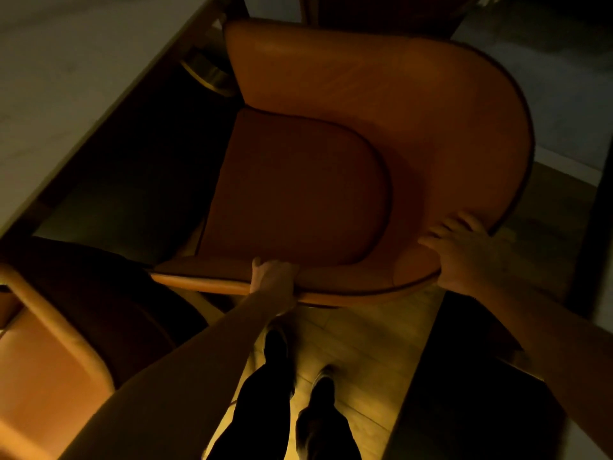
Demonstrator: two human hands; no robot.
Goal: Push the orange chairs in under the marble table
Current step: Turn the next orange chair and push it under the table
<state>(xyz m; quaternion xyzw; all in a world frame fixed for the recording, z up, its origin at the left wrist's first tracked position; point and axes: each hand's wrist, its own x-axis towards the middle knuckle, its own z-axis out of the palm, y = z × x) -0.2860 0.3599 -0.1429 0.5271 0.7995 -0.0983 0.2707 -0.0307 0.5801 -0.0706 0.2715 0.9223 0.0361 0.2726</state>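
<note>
An orange leather chair with a curved wraparound back fills the middle of the head view, its seat facing left toward the marble table. My left hand grips the chair's near arm rim, fingers curled over the edge. At the rim's rounded back corner, my right hand holds the chair with its fingers wrapped over the top. The chair stands apart from the table edge, with a dark gap between them. A second orange chair sits at the lower left beside the table.
The table's metal base shows under the tabletop at the upper left. My feet stand on a pale wood floor behind the chair. A dark piece of furniture lies at the lower right. Another dark chair back is at the top.
</note>
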